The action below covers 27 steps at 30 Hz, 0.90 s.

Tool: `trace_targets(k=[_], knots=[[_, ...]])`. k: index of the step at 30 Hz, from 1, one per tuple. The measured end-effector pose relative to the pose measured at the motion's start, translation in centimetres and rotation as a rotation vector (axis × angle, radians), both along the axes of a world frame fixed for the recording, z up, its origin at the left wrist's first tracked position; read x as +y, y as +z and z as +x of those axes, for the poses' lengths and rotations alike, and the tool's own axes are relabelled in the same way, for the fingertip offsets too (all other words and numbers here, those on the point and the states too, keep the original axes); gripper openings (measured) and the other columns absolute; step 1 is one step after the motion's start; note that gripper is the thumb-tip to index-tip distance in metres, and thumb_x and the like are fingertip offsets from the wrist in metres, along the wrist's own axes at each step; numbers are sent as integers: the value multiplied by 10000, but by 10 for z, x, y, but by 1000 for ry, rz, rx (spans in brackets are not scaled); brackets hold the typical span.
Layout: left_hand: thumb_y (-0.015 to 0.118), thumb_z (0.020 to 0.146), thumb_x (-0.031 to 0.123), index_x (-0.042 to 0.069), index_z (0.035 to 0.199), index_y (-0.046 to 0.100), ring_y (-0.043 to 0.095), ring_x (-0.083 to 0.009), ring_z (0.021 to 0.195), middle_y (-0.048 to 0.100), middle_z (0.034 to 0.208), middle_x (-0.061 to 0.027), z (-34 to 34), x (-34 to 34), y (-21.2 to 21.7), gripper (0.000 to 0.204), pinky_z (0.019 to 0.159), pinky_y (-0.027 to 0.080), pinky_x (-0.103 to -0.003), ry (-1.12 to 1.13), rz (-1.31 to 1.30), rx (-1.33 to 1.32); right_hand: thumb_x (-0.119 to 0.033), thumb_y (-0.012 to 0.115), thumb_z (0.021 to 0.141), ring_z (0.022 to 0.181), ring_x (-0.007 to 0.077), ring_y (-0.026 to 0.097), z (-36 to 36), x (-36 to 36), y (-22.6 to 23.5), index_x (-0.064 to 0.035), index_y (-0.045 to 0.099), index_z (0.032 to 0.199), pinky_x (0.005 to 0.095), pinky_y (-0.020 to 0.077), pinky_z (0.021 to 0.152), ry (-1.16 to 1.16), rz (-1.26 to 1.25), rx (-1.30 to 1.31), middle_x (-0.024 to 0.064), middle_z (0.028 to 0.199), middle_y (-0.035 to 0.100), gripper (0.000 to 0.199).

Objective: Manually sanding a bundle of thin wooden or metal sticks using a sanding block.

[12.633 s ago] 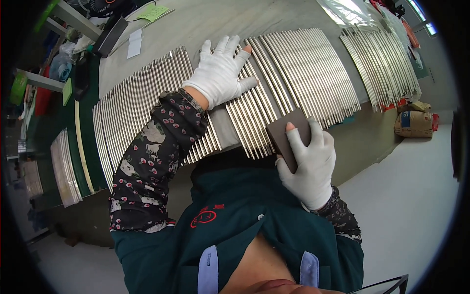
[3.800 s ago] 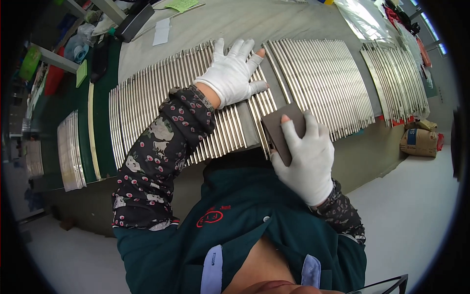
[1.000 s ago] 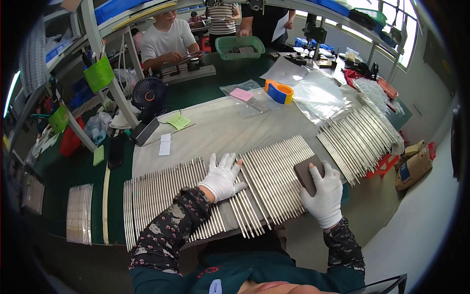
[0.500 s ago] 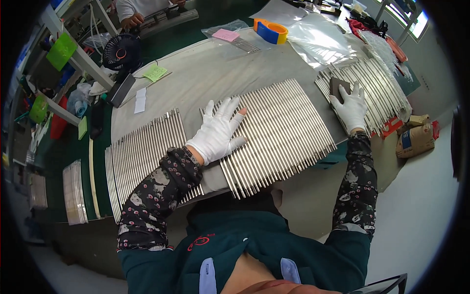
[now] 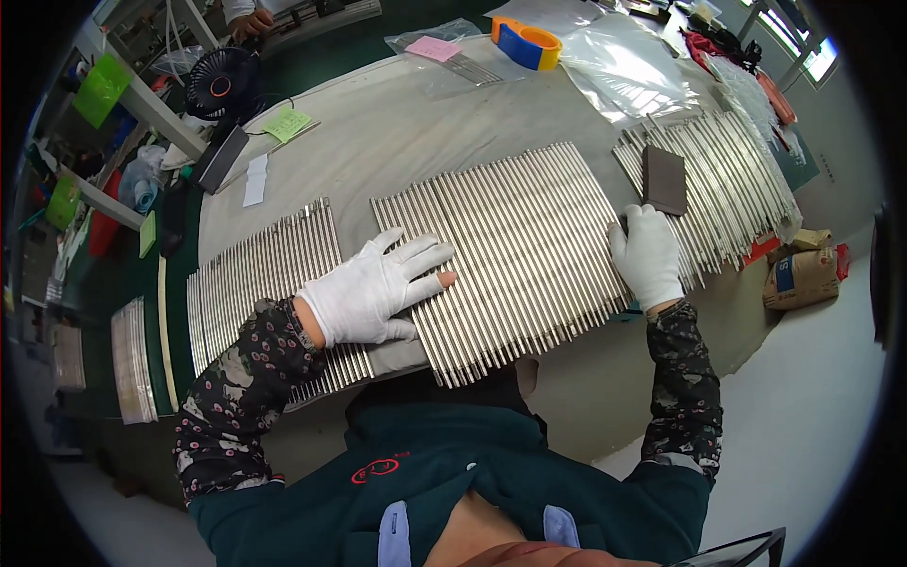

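Slim silvery metal rods lie side by side in a middle row [image 5: 515, 255], with another row [image 5: 269, 293] to its left and a looser batch [image 5: 727, 180] at the right. White gloves cover both hands. My left hand [image 5: 373, 288] is open, its fingers spread over the left edge of the middle row and one fingertip bare. At that row's right edge, my right hand [image 5: 650, 255] has its fingers bent and close together; whatever is under them is hidden. A dark brown flat block [image 5: 665, 180] rests on the right batch, just beyond the right hand.
A blue-and-orange tape roll [image 5: 526, 43], clear plastic sheets [image 5: 624, 61] and a bag with a pink note [image 5: 433, 49] lie at the back. Toward the left stand a black fan [image 5: 222, 83] and a metal frame [image 5: 156, 99]. Another person's hand [image 5: 250, 23] shows at the far edge.
My right hand has let go of the brown block, leaving it on the right batch, and moved toward me to the middle row's edge. My left hand has slid left and nearer me.
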<state>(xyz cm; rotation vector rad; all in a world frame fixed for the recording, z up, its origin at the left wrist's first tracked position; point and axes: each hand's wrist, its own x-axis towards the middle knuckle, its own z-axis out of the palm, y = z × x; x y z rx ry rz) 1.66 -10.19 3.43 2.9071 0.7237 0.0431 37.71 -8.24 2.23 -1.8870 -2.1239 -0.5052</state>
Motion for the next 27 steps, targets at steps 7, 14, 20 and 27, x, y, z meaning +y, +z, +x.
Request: trace_targets(k=[7,14,20,27], knots=[[756,651,436,73,1365,364,317,-329,1345,349,1432,-166,13,23,-6,892,1089,231,-533,-150,-18,5,-207,562,865,746,344,614,-8,9,-6,2,530,812,437,505,631,-134,-99,150,184,789,590,218],[722,645,512,114,1410,325,328,-354,1339,308,1466,-170,0,28,-19,949,1080,214,-585,-170,-64,-63,-196,569,855,734,332,601,-13,5,-11,-3,514,813,423,501,619,-74,-64,112,161,779,568,205],[482,801,633,139,1447,262,310,-387,1341,279,1479,-193,6,32,-25,843,1075,167,-634,-213,-67,-96,-297,628,769,1043,387,509,-15,-1,11,45,481,1232,452,438,866,345,-72,98,228,1142,516,594],[417,837,629,158,1414,300,314,-367,1342,292,1469,-196,28,33,-28,753,1059,185,-645,-217,-34,-80,-524,442,883,1253,463,368,3,-1,-5,-19,363,1372,514,310,1035,477,-247,42,293,1356,370,707]])
